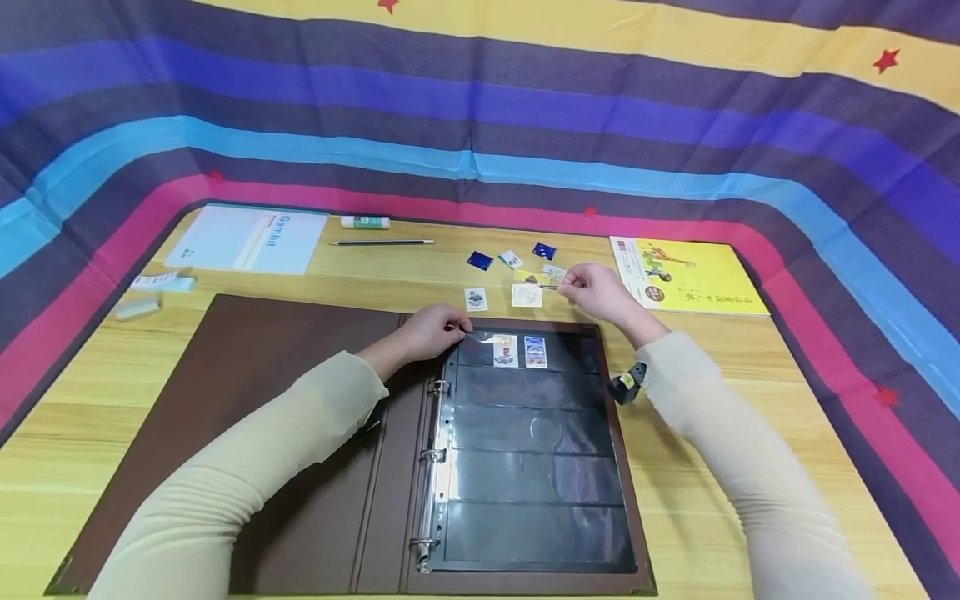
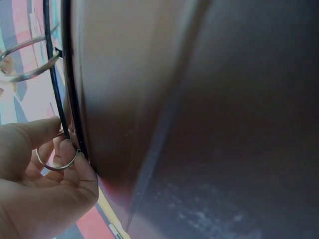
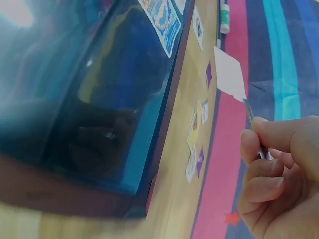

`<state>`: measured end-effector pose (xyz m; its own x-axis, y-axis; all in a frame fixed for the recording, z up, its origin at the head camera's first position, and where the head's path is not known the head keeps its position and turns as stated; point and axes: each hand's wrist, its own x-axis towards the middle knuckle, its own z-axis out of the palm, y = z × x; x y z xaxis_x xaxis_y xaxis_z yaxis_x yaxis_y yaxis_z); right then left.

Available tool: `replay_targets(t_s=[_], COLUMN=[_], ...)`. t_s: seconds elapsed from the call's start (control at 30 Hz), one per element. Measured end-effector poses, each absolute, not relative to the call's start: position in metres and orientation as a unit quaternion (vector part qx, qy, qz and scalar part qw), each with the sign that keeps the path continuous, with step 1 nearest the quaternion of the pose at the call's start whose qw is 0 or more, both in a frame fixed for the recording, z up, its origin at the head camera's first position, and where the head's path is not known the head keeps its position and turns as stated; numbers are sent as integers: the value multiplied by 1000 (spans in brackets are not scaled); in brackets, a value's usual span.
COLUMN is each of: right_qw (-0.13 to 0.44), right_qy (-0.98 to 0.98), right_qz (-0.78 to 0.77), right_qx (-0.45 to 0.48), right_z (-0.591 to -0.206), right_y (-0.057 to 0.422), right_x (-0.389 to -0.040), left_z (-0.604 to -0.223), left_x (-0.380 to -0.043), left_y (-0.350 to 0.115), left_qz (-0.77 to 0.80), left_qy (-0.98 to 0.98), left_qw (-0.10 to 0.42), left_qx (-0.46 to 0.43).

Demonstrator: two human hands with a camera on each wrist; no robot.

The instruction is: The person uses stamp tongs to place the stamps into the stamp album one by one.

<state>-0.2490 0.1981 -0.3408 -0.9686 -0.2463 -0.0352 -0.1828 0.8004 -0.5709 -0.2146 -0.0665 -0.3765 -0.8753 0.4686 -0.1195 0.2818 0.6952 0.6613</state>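
Observation:
A brown ring binder lies spread out, with a black pocket page on its right side. Two stamps sit in the page's top pocket, one light-coloured and one blue. My left hand pinches the page's upper left corner by the top metal ring. Above the page's top edge, my right hand holds a pair of tweezers between thumb and fingers. A pale stamp hangs from the tweezers' tips, its back or blank side showing in the right wrist view.
Several loose stamps, including a dark blue one and a black-and-white one, lie beyond the binder. A yellow book is at right. Farther left are a glue stick, a pencil, a white Gambit pad and an eraser.

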Motion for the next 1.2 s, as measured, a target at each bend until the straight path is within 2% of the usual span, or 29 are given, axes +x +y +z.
replay_targets(t_s=[0.5,0.83,1.2], right_qw=[77,81,121], right_qy=[941,937,933], right_qz=[-285,-305,-295], right_qx=[-166,-151,-166], right_z=[-355,-345,-345], right_y=[248,253,255], right_x=[-222,-222,-225], left_z=[-377,-375,-376], left_x=[-215,-214,-214], left_y=[-65,-65,-66], left_qz=[337,344,341], left_qy=[909,907,907], left_qw=[144,149,147], left_qx=[196,193,198])
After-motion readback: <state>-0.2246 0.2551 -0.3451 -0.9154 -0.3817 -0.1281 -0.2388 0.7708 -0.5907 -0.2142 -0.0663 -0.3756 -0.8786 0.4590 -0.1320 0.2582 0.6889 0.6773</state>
